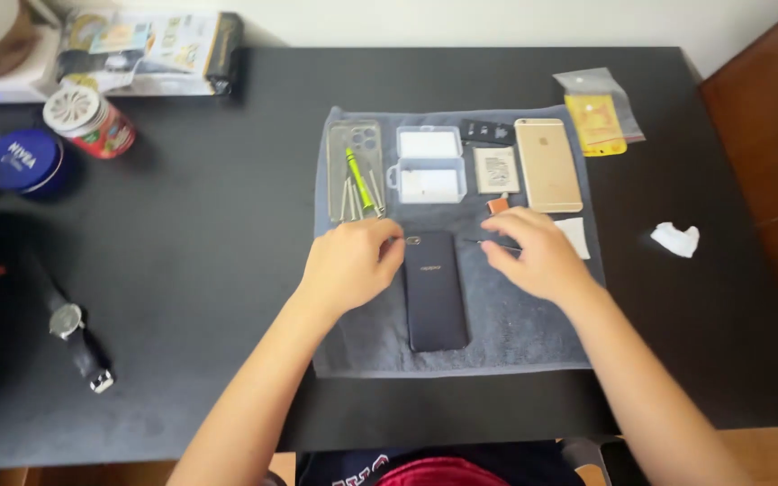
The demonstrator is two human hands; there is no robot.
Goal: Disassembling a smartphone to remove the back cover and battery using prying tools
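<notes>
A dark phone point(435, 290) lies back up in the middle of a grey towel point(515, 333). My left hand point(350, 264) rests at the phone's top left corner, fingers curled against its edge. My right hand point(538, 252) is just right of the phone and pinches a thin dark tool point(486, 242) whose tip points toward the phone. Whether the tip touches the phone I cannot tell.
On the towel's far part lie a clear case with small screwdrivers point(356, 173), a clear plastic box point(430, 165), a flat battery point(497, 169) and a gold phone point(547, 164). A wristwatch point(72, 328), a blue tin point(24, 162), a crumpled tissue point(675, 238) lie around.
</notes>
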